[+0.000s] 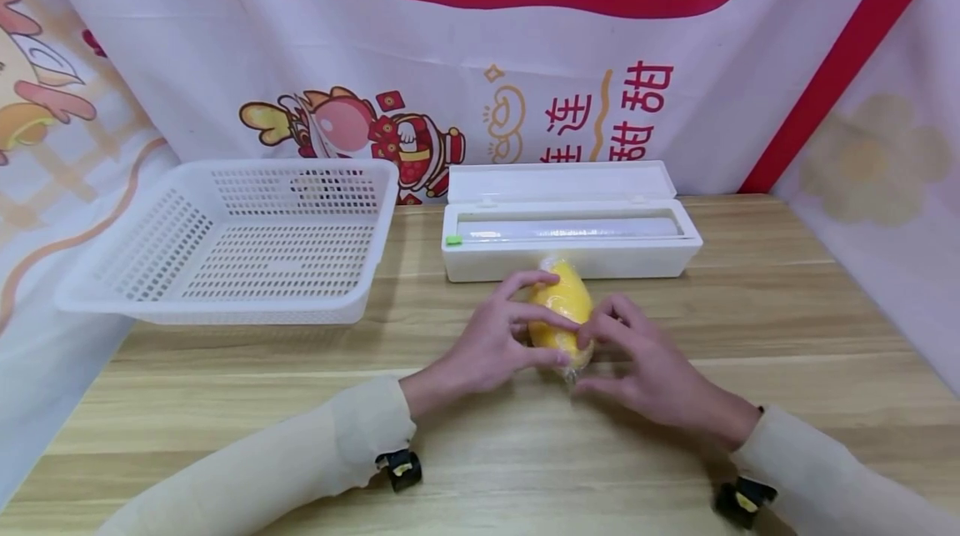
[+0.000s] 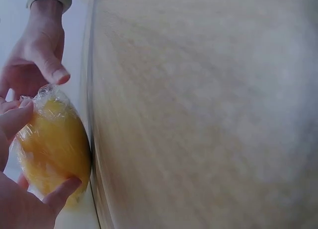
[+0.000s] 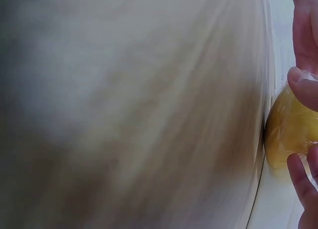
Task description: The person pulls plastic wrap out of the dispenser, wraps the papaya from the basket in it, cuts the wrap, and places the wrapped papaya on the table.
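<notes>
A yellow, mango-like fruit [image 1: 562, 298] wrapped in clear cling film rests on the table in front of the white box. My left hand [image 1: 487, 340] holds it from the left, fingers over the top and thumb at the near end. From the right, my right hand [image 1: 652, 369] touches the wrapped side with bent fingertips, its thumb spread apart below. In the left wrist view, bunched film gathers at one end of the fruit [image 2: 59, 144], close to the right hand [image 2: 39, 50]. Only part of the fruit [image 3: 283, 134] shows in the right wrist view.
Behind the fruit stands a white cling film dispenser box [image 1: 570, 261], lid raised, with a roll [image 1: 570, 229] inside and a green slider [image 1: 453, 241] at its left end. A white perforated basket [image 1: 360, 303] sits at the left. A printed cloth [image 1: 465, 44] hangs behind the wooden table [image 1: 510, 469].
</notes>
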`<state>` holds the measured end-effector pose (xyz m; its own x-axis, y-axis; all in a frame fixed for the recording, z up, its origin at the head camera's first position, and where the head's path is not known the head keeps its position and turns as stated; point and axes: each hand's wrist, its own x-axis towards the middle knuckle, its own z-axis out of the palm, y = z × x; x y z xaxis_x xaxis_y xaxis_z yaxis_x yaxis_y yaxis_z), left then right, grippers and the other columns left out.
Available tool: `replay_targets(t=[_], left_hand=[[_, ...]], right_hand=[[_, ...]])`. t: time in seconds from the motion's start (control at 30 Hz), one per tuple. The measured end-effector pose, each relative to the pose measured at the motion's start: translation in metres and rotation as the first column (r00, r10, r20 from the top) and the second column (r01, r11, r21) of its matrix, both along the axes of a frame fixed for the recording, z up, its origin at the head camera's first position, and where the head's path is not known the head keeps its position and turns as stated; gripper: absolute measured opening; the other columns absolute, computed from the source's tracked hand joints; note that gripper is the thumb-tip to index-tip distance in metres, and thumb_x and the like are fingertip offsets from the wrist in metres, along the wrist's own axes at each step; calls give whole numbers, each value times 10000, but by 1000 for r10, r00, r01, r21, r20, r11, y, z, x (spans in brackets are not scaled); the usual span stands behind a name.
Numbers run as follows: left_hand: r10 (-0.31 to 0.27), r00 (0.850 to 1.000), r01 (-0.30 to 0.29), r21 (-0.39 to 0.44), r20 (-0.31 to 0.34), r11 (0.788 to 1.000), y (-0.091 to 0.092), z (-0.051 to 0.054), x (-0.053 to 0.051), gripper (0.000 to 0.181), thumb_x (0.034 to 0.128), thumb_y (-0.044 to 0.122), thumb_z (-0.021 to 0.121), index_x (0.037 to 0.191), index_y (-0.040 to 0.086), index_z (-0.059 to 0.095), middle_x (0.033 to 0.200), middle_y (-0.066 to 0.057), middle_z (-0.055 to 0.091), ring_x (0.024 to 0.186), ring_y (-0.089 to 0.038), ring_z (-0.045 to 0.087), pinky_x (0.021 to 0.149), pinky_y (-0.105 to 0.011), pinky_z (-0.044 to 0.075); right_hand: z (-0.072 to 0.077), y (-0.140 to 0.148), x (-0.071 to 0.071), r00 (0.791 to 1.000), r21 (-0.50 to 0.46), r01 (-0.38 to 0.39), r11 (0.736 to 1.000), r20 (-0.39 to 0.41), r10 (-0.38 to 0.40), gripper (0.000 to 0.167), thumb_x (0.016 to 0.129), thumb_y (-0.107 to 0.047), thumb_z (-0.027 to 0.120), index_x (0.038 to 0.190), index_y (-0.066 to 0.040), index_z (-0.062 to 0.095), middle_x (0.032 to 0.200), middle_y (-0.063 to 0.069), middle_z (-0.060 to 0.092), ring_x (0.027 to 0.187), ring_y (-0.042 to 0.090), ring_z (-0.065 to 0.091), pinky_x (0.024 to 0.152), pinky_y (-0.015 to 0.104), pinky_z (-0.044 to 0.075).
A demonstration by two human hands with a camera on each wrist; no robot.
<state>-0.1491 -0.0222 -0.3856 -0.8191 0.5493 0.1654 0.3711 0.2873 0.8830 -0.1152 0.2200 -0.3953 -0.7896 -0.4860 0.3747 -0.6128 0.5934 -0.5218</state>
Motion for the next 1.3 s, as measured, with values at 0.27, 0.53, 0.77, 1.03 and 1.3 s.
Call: replay_targets(t=[0.27,0.53,0.77,1.03,1.3], left_hand=[[-15,999,12,-71,-39,997,-1,2,2,495,718,180,1003,1164,238,797,1661,50,341,1558,-278,329,1199,-439,468],[33,986,-57,-151,-162,987,6,3,4,475,680,202,1026,1064,272,755,1628,3,405,1551,-310,309,1249,-607,330],[60,991,-73,-104,-122,992,4,2,1,302,755,238,982,1015,239,829,1579,59,475,1539,-241,353,1218,-483,432],[28,999,-29,-26,-43,999,-1,3,0,394,815,206,939,1182,172,801,1574,31,470,1489,-243,443,1018,-303,593],[49,997,-49,1,-53,999,-2,2,-1,453,825,215,932,1235,124,761,1529,24,556,1481,-213,489,972,-266,605]], right_hand=[[-5,-2,-7,998,-96,-51,994,-42,48,365,730,-167,983,893,-281,678,1067,-118,521,1001,51,541,809,232,525],[-6,-3,-8,999,-197,-43,979,11,46,341,746,-92,963,865,-329,750,1030,-133,568,989,66,583,881,160,505],[-5,-4,-6,998,-245,-3,969,67,20,311,762,-88,946,865,-335,788,991,-120,620,974,78,616,937,129,513],[-1,-4,-6,987,-276,10,961,155,34,231,852,-52,864,950,-261,857,991,-66,650,955,110,603,892,171,503],[-1,-5,-8,977,-300,44,953,211,22,217,894,-56,828,1034,-218,863,976,-37,643,963,128,587,865,219,508]])
